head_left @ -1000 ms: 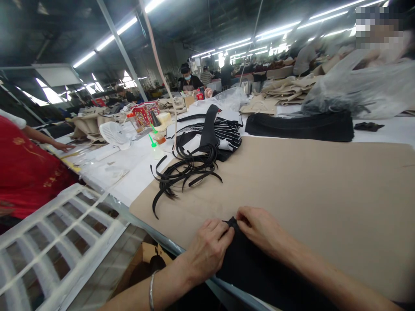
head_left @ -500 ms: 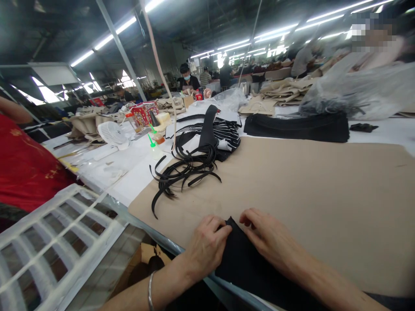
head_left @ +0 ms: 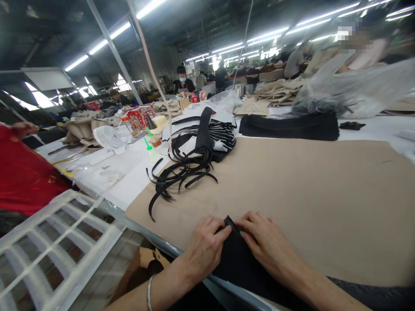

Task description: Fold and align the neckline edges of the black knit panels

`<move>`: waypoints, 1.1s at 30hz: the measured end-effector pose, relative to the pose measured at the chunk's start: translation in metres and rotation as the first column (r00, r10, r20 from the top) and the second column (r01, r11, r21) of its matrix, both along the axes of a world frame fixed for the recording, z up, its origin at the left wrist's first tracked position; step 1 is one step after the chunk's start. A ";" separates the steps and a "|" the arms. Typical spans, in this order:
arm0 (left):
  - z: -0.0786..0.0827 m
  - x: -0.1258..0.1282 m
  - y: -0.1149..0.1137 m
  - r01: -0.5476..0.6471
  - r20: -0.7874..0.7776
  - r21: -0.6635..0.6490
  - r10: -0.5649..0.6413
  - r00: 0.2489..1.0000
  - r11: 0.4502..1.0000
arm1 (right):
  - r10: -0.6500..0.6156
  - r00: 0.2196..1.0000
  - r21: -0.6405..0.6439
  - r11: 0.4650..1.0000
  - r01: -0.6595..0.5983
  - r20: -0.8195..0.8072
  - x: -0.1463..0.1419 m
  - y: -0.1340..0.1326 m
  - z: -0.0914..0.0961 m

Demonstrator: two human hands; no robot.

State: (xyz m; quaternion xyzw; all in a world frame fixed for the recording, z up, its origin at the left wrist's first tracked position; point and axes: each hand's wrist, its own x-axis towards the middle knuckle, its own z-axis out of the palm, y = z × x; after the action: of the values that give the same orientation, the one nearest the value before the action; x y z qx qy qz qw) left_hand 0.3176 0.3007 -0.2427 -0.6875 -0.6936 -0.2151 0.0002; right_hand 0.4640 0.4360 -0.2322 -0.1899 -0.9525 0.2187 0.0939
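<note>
A piece of black fabric (head_left: pixel 238 263) lies over the near edge of the brown paper sheet (head_left: pixel 292 185) on the table. My left hand (head_left: pixel 205 248) pinches the fabric's upper corner from the left, fingers curled closed. My right hand (head_left: pixel 264 242) presses on the same corner from the right, its fingers bent onto the cloth. The two hands nearly touch at the corner tip. A silver bangle (head_left: pixel 149 293) sits on my left wrist.
A tangle of black strips (head_left: pixel 181 172) lies further up the paper, beside striped fabric (head_left: pixel 220 134). A stack of black cloth (head_left: pixel 288 125) sits at the back. A white plastic crate (head_left: pixel 55 246) stands left. A person in red (head_left: pixel 22 172) works nearby. Glue bottles (head_left: pixel 151 149) stand left of centre.
My hands drew closer together on the fabric corner after parting slightly. The view shifted a little to the right. The person in red moved an arm upward.
</note>
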 end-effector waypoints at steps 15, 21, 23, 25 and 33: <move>-0.003 0.000 -0.002 0.011 -0.117 -0.019 -0.013 0.993 1.000 | -0.115 0.982 0.124 0.987 0.097 0.150 -0.025 -0.002 0.011; -0.001 0.000 -0.002 0.029 -0.171 -0.047 -0.037 0.985 0.998 | -0.043 0.981 0.054 0.998 0.033 0.192 -0.030 0.006 0.013; -0.001 0.000 -0.002 0.035 -0.206 -0.050 -0.045 0.977 0.998 | -0.016 0.981 0.018 1.000 0.013 0.194 -0.028 0.010 0.013; 0.000 0.000 -0.002 0.038 -0.244 -0.046 -0.048 0.969 0.998 | 0.005 0.984 -0.019 1.000 -0.002 0.180 -0.027 0.014 0.012; 0.002 0.001 -0.004 0.032 -0.278 -0.029 -0.039 0.960 0.999 | -0.037 0.978 0.055 0.998 0.026 0.204 -0.034 0.010 0.017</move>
State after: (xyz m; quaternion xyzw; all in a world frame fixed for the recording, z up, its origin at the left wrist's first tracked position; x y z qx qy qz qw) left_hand 0.3183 0.2967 -0.2404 -0.7232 -0.6769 -0.1076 0.0856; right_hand 0.4299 0.4464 -0.2157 -0.2242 -0.9594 0.1714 0.0035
